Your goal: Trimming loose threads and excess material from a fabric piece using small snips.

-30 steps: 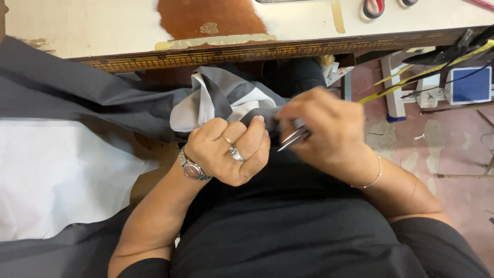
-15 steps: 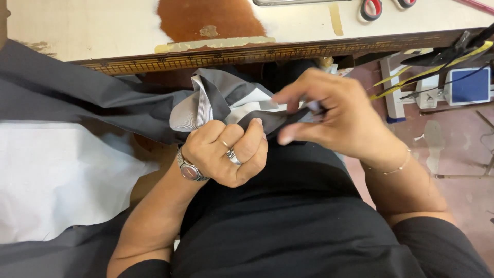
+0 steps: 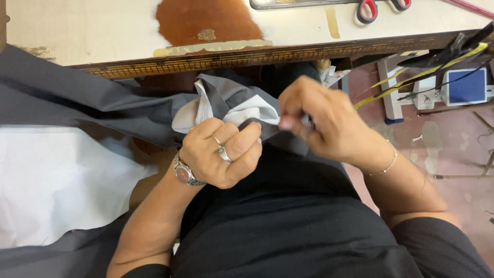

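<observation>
A bunched-up piece of grey fabric (image 3: 231, 103) with a white lining is held up over the lap, just below the edge of the counter (image 3: 103, 31). The left hand (image 3: 221, 154) is curled into a loose fist around a fold of that fabric, fingers pressed together, with a ring on one finger and a silver wristwatch (image 3: 183, 172) worn at the wrist. The right hand (image 3: 324, 123) is closed too, thumb and fingertips pinched on the fabric's edge right beside the left hand; something small and metallic seems to be gripped in there, but it's too blurred to be told for sure. A thin bracelet (image 3: 383, 167) is seen on the right wrist. The rest of the grey cloth is draped off to the left, over a white sheet (image 3: 56, 185). On the counter, a big brown patch (image 3: 206, 20) is worn into the surface, and red-handled scissors (image 3: 381, 7) are lying near the far edge, well apart from both hands. Off to the right, a yellow tape (image 3: 411, 77) is stretched near a blue and white box (image 3: 465, 85) on the floor.
</observation>
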